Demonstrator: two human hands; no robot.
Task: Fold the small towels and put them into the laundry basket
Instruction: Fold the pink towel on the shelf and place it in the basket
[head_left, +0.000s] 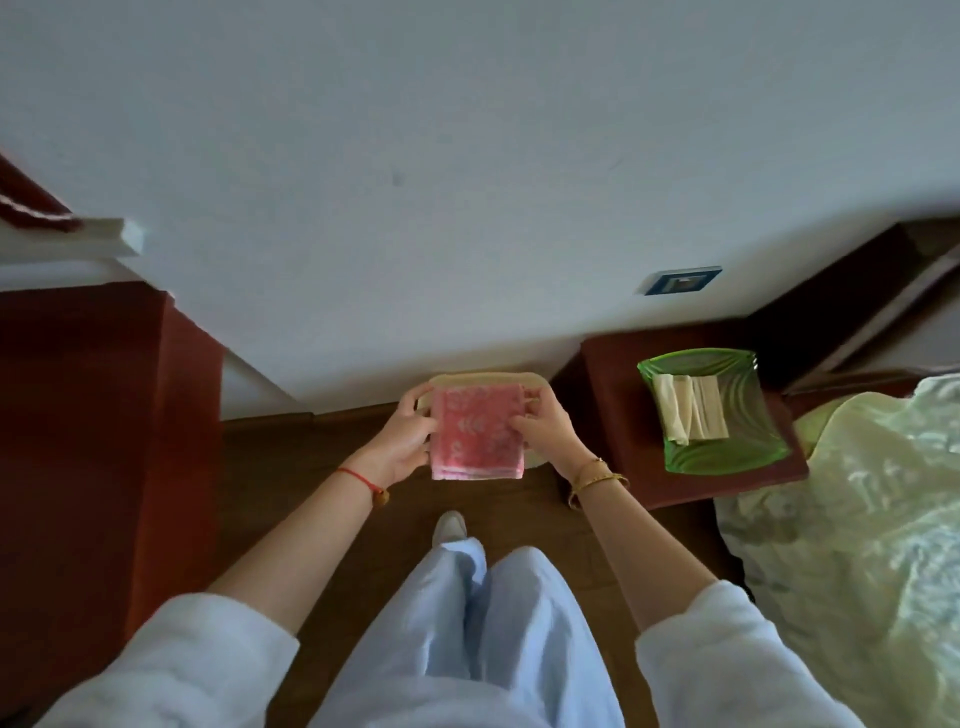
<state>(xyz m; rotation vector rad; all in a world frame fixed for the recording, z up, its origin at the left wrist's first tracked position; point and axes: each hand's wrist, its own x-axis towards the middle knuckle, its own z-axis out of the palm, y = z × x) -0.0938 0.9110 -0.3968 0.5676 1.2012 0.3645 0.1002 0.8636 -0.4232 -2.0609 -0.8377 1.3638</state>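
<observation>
A small pink towel (475, 434) with a pale pattern is folded into a rectangle and held up in front of me. My left hand (408, 439) grips its left edge and my right hand (543, 423) grips its right edge. Behind and below the towel a beige laundry basket (485, 378) stands on the floor against the wall; only its far rim and a bit of its right side show. The inside of the basket is hidden by the towel.
A dark red side table (613, 364) to the right carries a green glass tray (743, 415) with folded cream cloths (688, 413). A bed with a pale green cover (872, 519) is at far right. A red-brown cabinet (104, 441) stands on the left. Wooden floor lies underfoot.
</observation>
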